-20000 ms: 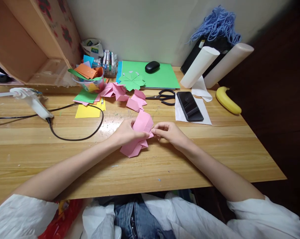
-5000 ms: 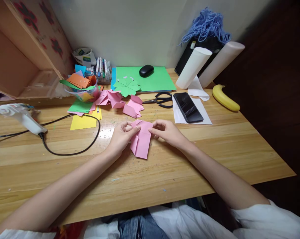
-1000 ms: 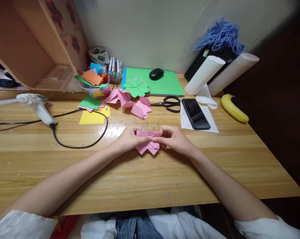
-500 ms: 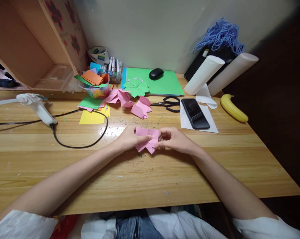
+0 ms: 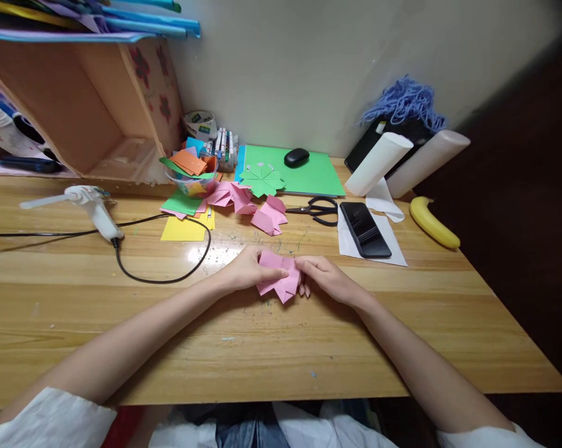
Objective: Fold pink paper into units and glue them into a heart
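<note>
A folded piece of pink origami paper (image 5: 276, 287) is held over the middle of the table, its lower edge notched into points. My left hand (image 5: 248, 270) grips its left side, thumb lying across the front and the other fingers hidden behind. On the upper right corner my right hand (image 5: 325, 278) pinches the paper between thumb and fingers, with some fingertips showing below. Just beyond lie another folded pink paper piece (image 5: 269, 216) and a pink folded cluster (image 5: 232, 195). A green paper flower (image 5: 262, 180) rests behind them.
Black scissors (image 5: 321, 210), a phone (image 5: 365, 229) on white paper and a banana (image 5: 434, 223) lie right of centre. Leftward are a glue gun (image 5: 97, 211) with its looping cable, yellow sheets (image 5: 183, 229) and a tub of paper scraps (image 5: 192, 180). A mouse (image 5: 296, 157) sits on green sheets.
The view has tilted upward and shifted left. My right hand has moved from the paper's lower right side to its upper right corner; the left keeps its hold.
</note>
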Available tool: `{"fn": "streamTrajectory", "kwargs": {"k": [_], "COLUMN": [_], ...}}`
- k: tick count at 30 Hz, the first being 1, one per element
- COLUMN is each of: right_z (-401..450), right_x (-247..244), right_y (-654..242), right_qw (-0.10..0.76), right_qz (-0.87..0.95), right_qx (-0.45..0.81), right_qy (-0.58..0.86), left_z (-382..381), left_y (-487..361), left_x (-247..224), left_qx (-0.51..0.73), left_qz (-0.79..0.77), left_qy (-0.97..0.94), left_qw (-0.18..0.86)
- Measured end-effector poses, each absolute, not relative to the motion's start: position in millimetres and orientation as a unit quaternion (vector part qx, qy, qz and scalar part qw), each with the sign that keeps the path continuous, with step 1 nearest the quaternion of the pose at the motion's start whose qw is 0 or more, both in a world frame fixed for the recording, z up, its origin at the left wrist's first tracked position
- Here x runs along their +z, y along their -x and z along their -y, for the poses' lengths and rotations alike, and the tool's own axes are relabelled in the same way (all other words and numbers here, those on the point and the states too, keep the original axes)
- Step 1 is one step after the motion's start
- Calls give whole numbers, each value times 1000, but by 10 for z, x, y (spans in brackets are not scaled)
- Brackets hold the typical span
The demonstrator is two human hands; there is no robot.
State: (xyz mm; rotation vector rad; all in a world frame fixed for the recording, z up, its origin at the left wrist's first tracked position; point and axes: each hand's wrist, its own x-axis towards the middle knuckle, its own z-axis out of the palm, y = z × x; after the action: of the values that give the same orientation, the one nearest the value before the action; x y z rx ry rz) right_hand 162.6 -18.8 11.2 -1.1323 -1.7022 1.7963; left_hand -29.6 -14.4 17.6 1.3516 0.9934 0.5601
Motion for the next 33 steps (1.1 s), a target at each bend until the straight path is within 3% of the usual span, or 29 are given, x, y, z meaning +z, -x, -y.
{"fn": "streamTrajectory", "kwargs": {"k": [3, 7, 11, 22, 29, 33], "right_z": [218, 233, 222, 129, 155, 51], "right_x": [100, 7, -50, 184, 166, 75], "right_y": [-1554, -1408, -1210, -223, 405, 753], "right_qw": [207, 287, 319, 288, 222, 257], "right_qz": [627, 609, 592, 663, 693, 706], "right_qx": [617, 571, 563, 571, 615, 570], "right_qy": [428, 470, 481, 388, 304, 332], "left_z": [173, 291, 457, 824, 985, 1045], "left_y": [336, 487, 755, 1579, 2070, 2316], "left_x": [189, 206, 245, 470, 282, 154], "left_qx": [254, 363, 372, 438, 520, 553], "left_qz": [-414, -471, -500, -573, -612, -650], "left_qy": [-605, -583, -640, -607, -532, -479], "left_qw": [631, 554, 448, 333, 270, 206]}}
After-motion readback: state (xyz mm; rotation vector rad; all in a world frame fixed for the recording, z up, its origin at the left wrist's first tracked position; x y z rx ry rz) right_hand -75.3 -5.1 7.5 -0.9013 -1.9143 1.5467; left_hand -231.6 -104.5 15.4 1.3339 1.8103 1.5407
